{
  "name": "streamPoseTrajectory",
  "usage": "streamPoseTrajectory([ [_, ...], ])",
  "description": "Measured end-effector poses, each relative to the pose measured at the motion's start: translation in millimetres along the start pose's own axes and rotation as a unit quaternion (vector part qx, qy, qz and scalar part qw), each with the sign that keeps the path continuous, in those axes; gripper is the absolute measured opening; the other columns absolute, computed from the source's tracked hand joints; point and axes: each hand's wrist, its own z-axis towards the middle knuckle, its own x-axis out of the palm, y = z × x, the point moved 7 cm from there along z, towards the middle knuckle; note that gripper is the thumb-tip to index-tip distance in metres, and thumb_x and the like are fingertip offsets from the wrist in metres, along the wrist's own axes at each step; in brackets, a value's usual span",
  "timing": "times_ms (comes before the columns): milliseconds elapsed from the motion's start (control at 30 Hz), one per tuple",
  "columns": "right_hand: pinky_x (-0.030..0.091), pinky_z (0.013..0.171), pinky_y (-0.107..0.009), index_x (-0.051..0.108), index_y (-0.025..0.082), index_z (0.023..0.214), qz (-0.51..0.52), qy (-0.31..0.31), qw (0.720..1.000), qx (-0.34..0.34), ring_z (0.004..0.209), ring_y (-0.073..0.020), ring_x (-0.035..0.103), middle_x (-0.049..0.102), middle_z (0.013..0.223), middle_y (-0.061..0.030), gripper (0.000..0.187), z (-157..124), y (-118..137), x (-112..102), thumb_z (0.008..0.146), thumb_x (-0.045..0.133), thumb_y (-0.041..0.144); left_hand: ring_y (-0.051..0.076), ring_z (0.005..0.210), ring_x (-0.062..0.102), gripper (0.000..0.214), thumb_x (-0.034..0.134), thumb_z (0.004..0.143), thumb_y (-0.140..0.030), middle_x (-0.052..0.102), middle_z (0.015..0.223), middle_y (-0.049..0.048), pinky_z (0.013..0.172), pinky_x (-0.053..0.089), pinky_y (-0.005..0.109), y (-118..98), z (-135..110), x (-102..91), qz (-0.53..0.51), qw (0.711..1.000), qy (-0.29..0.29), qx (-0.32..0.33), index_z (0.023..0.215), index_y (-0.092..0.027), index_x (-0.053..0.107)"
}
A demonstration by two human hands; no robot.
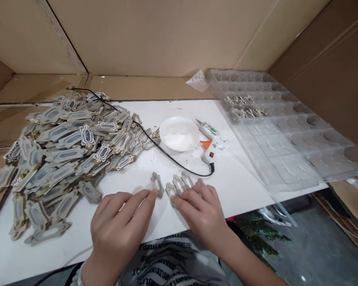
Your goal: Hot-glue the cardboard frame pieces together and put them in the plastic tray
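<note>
My left hand (122, 222) is closed, its fingertips pinching the lower end of a small grey frame-shaped piece (157, 184) that stands tilted on the white tabletop. Its thumb is mostly hidden behind the fingers. Just to the right, several similar pieces (179, 183) lie side by side in a row. My right hand (201, 214) covers the near ends of that row, thumb at the left and bent fingers over the right part. A large heap of the same pieces (62, 155), some with white-and-dark ornate faces, spreads over the left side.
A white bowl (179, 135) stands mid-table beside a white glue gun (210, 153) with an orange trigger and a black cable (173, 159). Clear compartment trays (286, 139) lie at right; some sections hold small pieces. Cardboard walls (167, 39) enclose the back.
</note>
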Motion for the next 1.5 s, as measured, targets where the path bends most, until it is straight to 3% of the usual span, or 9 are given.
streamPoseTrajectory([
  [133,0.035,0.074,-0.034,0.069,0.018,0.102,-0.007,0.042,0.999,-0.013,0.081,-0.0178,0.049,0.066,0.078,-0.0018,0.014,3,-2,0,0.097,0.056,0.017,0.016,0.067,0.056,0.011,0.065,0.086,-0.013,0.075,0.086,0.0015,0.064,0.038,0.034,-5,7,9.2,0.028,0.999,0.036,0.026,0.096,-0.016,0.069],
  [400,0.035,0.067,-0.035,0.068,0.017,0.107,-0.044,0.115,0.992,-0.027,0.076,-0.0187,0.047,0.062,0.080,-0.0026,0.019,9,-4,-1,0.089,0.066,0.014,0.016,0.065,0.054,0.013,0.057,0.090,-0.012,0.073,0.082,0.0020,0.063,0.037,0.033,-6,13,17.9,0.049,0.996,0.063,0.029,0.095,-0.017,0.069],
  [633,0.036,0.066,-0.036,0.069,0.015,0.109,-0.038,0.124,0.991,-0.032,0.075,-0.0204,0.046,0.061,0.080,-0.0044,0.020,5,-3,2,0.090,0.061,0.014,0.019,0.069,0.052,0.021,0.049,0.093,-0.012,0.073,0.089,0.0038,0.061,0.039,0.033,-1,7,26.4,0.039,0.994,0.094,0.027,0.101,-0.015,0.068],
  [833,0.036,0.066,-0.035,0.068,0.014,0.111,-0.032,0.114,0.993,-0.023,0.075,-0.0216,0.046,0.062,0.083,-0.0059,0.022,3,-4,2,0.091,0.059,0.013,0.020,0.072,0.052,0.021,0.053,0.089,-0.009,0.072,0.092,0.0043,0.062,0.041,0.033,4,5,31.5,0.024,0.995,0.099,0.002,0.103,-0.015,0.068],
  [1033,0.039,0.072,-0.037,0.065,0.015,0.117,-0.018,0.129,0.991,-0.023,0.081,-0.0227,0.048,0.064,0.091,-0.0072,0.028,1,-5,-1,0.094,0.061,0.029,0.020,0.072,0.053,0.025,0.051,0.090,-0.010,0.071,0.093,0.0064,0.065,0.043,0.032,4,2,30.7,0.026,0.994,0.107,-0.007,0.105,-0.015,0.070],
  [1267,0.037,0.070,-0.036,0.066,0.016,0.115,-0.039,0.110,0.992,-0.039,0.079,-0.0222,0.048,0.065,0.092,-0.0060,0.027,-1,-4,6,0.090,0.067,0.025,0.015,0.067,0.053,0.028,0.047,0.095,-0.020,0.067,0.095,0.0066,0.063,0.042,0.029,16,-6,8.6,0.021,0.992,0.101,-0.069,0.115,-0.018,0.067],
  [1500,0.034,0.067,-0.036,0.067,0.014,0.115,-0.077,0.098,0.991,-0.043,0.077,-0.0223,0.049,0.066,0.089,-0.0064,0.029,14,5,22,0.089,0.069,0.026,0.012,0.064,0.053,0.032,0.054,0.094,-0.030,0.063,0.103,0.0030,0.059,0.044,0.028,58,-56,-29.6,0.017,0.972,0.092,-0.214,0.124,-0.030,0.064],
])
